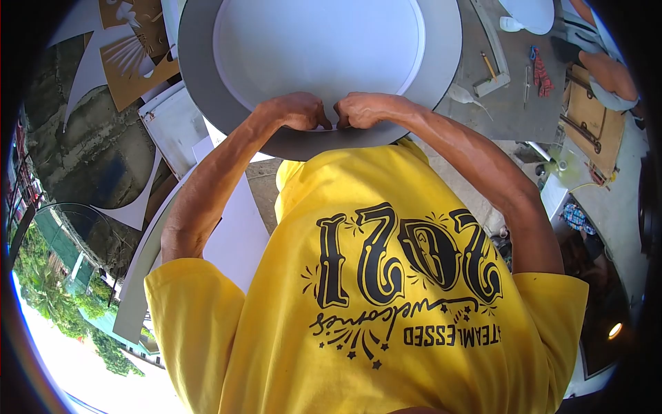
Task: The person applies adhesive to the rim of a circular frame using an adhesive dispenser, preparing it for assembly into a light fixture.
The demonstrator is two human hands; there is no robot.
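Note:
A large round grey ring (200, 65) with a pale white disc (317, 48) in its middle lies in front of my chest. Along the disc's border runs a thin white strip (332, 128), which shows between my two hands at the near side. My left hand (295, 110) is closed, fingers curled down and pinching at this strip. Right beside it, my right hand (367, 110) is closed the same way, knuckles up, thumb side towards the left hand. Both fists rest over the near part of the ring, and the fingertips are partly hidden beneath them.
A grey table (510, 114) on the right bears a pencil (489, 65), a white bottle with a thin nozzle (465, 95) and red-patterned cloth (542, 74). Cut white and brown sheets (127, 72) lie on the left. Another person's arm (610, 74) shows at far right.

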